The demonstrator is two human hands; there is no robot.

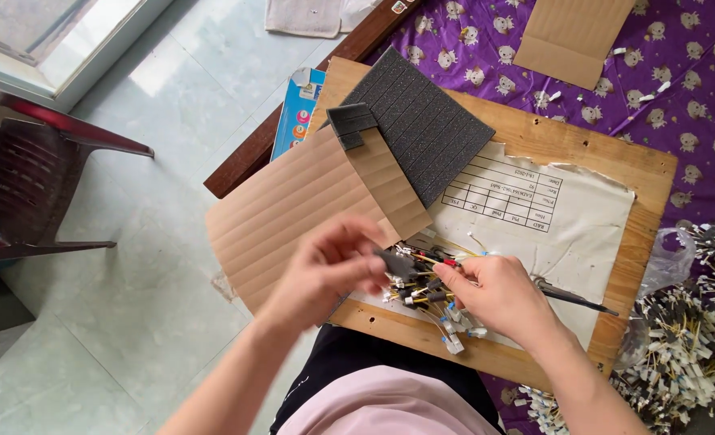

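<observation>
My left hand pinches a small dark grey foam piece at its fingertips. My right hand grips a bundle of thin yellow, black and red wires with white connectors, held over a wooden board. Both hands meet above the board's near edge. A dark grey foam sheet cut into strips lies further back on the board, with a small loose foam square on its left corner. A ribbed brown cardboard sheet lies under my left hand.
A white paper with a printed table covers the board's right part, a dark thin tool on it. Heaps of finished wire pieces lie at the right on a purple patterned cloth. A dark red chair stands at left on a tiled floor.
</observation>
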